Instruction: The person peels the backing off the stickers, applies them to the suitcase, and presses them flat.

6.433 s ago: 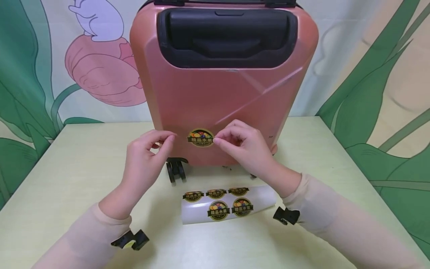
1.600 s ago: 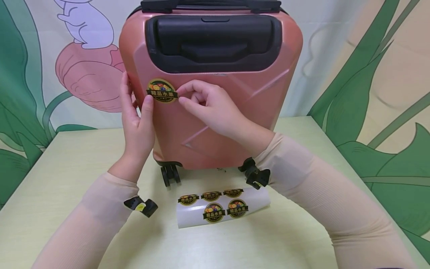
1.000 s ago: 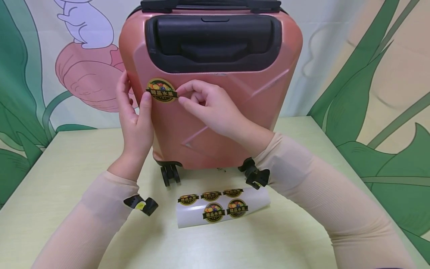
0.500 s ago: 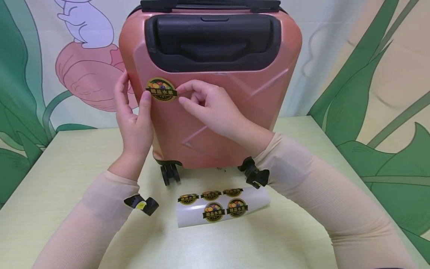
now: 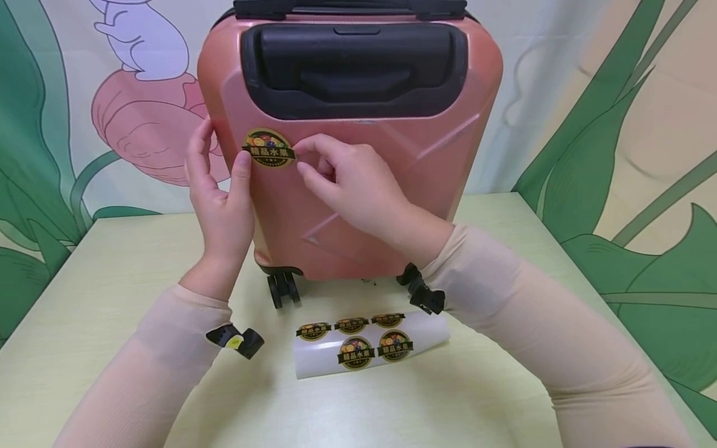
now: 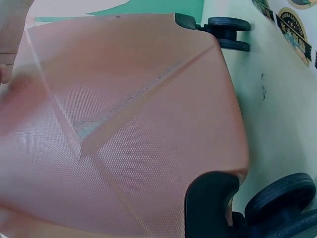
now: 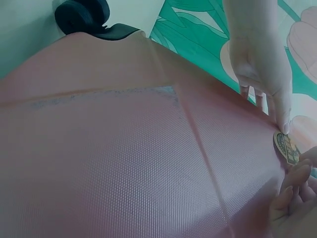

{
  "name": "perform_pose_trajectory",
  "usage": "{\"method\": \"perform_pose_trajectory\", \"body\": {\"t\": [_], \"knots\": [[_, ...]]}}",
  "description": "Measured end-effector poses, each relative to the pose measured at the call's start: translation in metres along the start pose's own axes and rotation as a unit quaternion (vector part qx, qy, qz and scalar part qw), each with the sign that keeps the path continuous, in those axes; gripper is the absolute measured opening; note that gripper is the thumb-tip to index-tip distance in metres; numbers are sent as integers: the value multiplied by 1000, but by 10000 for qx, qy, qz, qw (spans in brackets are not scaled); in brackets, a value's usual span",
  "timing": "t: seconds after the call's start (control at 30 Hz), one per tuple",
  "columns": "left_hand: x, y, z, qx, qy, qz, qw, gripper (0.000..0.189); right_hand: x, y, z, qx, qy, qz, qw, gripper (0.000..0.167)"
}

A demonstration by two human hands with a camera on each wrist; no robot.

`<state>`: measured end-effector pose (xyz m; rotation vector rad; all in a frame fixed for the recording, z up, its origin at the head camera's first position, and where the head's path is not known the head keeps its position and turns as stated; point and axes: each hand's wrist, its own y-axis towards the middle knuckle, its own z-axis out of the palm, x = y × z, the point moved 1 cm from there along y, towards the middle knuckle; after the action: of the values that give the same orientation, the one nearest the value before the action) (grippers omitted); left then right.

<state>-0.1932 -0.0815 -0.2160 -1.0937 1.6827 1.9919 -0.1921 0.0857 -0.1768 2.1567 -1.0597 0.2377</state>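
Note:
An oval black-and-gold fruit sticker (image 5: 269, 148) lies against the upper left of a pink suitcase (image 5: 358, 205). My left hand (image 5: 221, 205) has its thumb tip at the sticker's left edge, its other fingers extended along the suitcase's left side. At the sticker's right end is the index fingertip of my right hand (image 5: 358, 180); its thumb stands a little apart below. In the right wrist view, the sticker (image 7: 287, 148) sits between the left thumb and the right fingertips. The left wrist view catches part of the right hand (image 6: 12, 37), but not the sticker.
A curled white sheet (image 5: 319, 361) bearing several matching stickers lies on the table (image 5: 140, 267) before the suitcase. The suitcase stands upright on black wheels (image 5: 284, 289), its black handle recess (image 5: 358, 68) facing me. A printed backdrop (image 5: 588, 124) hangs behind.
Over six seconds, the sticker moved from low in front of the suitcase to its upper left. Lately my left fingers spread away from the suitcase's side, and my right thumb and index finger parted slightly.

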Motion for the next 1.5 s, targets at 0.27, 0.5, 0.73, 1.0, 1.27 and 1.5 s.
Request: {"method": "perform_pose_trajectory", "body": {"t": [0.27, 0.5, 0.73, 1.0, 1.27, 1.5], "knots": [[0, -2, 1, -91, 115, 147, 9998, 49, 7, -5, 0, -381, -1431, -300, 9885, 28], [5, -1, 0, -165, 138, 232, 9995, 49, 5, -6, -9, -1224, -1762, -919, 9724, 29], [28, 5, -1, -196, 224, 299, 9991, 52, -11, -5, -30, -2209, -2520, -1820, 9244, 35], [16, 2, -5, 99, 188, 309, 9993, 51, -26, -8, -33, -2058, -2851, -1669, 9212, 41], [24, 1, -20, 1260, 1612, 1725, 9635, 66, -30, -13, -29, -1989, -2969, -1564, 9208, 54], [32, -5, -23, 1581, 3475, 3572, 8525, 71, -29, -14, -28, -1883, -3120, -1448, 9199, 60]]}}
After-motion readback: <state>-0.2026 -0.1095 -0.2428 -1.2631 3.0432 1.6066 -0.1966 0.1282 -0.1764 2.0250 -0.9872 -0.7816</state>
